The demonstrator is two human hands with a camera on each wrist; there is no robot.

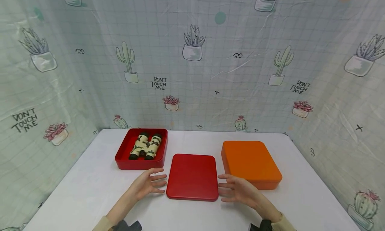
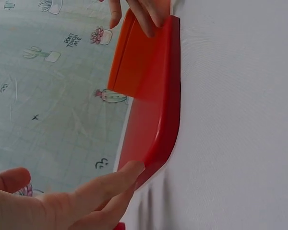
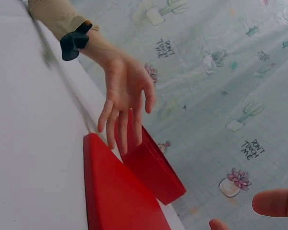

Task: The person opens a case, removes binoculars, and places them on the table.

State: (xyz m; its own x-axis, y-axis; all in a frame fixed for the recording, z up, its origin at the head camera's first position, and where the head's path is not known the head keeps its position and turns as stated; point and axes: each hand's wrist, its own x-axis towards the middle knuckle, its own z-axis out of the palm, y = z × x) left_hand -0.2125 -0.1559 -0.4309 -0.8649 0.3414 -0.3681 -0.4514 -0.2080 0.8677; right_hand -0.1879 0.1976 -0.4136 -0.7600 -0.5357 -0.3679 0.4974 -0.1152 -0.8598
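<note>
A flat red lid (image 1: 192, 177) lies on the white table between my two hands. My left hand (image 1: 149, 183) is at its left side, fingers spread and pointing inward; in the left wrist view the fingertips (image 2: 134, 167) are at or very near the lid's edge, and touch cannot be told for sure. My right hand (image 1: 237, 191) is at the lid's right side, fingers extended, holding nothing. Behind the left hand sits an open red box (image 1: 121, 161) with camouflage-patterned binoculars (image 1: 153, 146) inside.
An orange box (image 1: 249, 159), top side closed, stands right of the lid, just behind my right hand. The white table (image 1: 90, 191) reaches back to a curtain (image 1: 210, 74) printed with cacti, which also hangs at both sides.
</note>
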